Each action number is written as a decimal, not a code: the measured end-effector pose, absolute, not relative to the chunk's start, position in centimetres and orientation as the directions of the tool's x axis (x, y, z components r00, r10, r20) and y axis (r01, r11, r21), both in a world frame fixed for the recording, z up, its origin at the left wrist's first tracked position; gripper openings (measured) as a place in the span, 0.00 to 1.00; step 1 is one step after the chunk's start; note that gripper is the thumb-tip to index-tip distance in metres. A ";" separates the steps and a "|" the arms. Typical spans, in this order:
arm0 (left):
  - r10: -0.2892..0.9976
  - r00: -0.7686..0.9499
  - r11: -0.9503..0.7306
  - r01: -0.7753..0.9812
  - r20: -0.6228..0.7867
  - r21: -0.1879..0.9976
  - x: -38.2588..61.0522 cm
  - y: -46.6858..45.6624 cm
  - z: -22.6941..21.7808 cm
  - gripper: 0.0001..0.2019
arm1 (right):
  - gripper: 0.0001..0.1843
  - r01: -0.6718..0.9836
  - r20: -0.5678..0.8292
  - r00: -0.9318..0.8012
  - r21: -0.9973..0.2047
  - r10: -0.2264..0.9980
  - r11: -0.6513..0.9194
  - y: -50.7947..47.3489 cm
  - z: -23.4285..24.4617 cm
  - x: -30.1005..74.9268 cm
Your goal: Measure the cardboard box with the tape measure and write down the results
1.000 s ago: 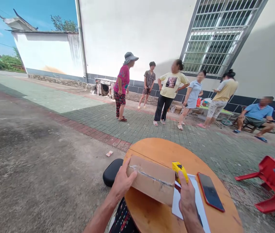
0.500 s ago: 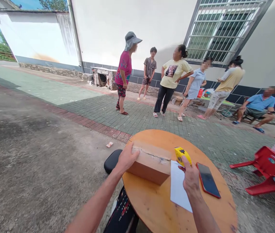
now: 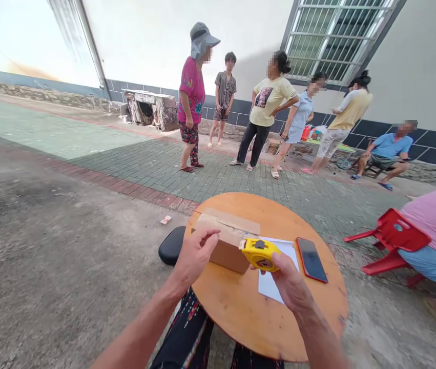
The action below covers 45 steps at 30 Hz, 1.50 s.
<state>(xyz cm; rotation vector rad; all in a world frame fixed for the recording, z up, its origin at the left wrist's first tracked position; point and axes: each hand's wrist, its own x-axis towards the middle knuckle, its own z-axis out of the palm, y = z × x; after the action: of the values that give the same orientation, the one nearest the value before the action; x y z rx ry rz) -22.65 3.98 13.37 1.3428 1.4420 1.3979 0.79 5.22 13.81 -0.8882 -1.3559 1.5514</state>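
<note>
Tape measure, yellow, is seen from the head camera to be clasped between the thumb and fingers of the right hand, above the tabletop. The left hand (loosely curled, half open) is held in front of a cardboard box; whether the box is touched cannot be told. The box is set on the round wooden tabletop. To its right are laid white paper, partly hidden by the tape measure, and a red-edged phone. Beyond, five standing people are seen near a pale wall.
</note>
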 end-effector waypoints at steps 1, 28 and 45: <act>0.988 -0.133 -0.074 0.075 0.083 0.994 -21.9 3.0 13.3 0.18 | 0.24 -0.110 0.024 -0.409 -0.994 0.912 -0.023 4.9 13.8 0.6; 0.954 -0.184 0.253 0.065 -0.238 0.965 -30.5 15.3 14.0 0.13 | 0.25 0.498 -0.120 -0.089 -0.865 0.989 -0.060 12.7 16.9 5.5; 0.943 -0.239 0.309 0.358 -0.234 0.881 -29.9 16.8 12.1 0.10 | 0.21 0.470 -0.160 -0.106 -0.878 0.981 -0.092 13.7 16.7 7.3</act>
<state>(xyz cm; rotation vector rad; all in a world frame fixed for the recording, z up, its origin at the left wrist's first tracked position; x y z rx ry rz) -29.89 16.78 12.11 1.1719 1.7653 0.9084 7.34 13.70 16.66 -1.5946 -1.6099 1.1493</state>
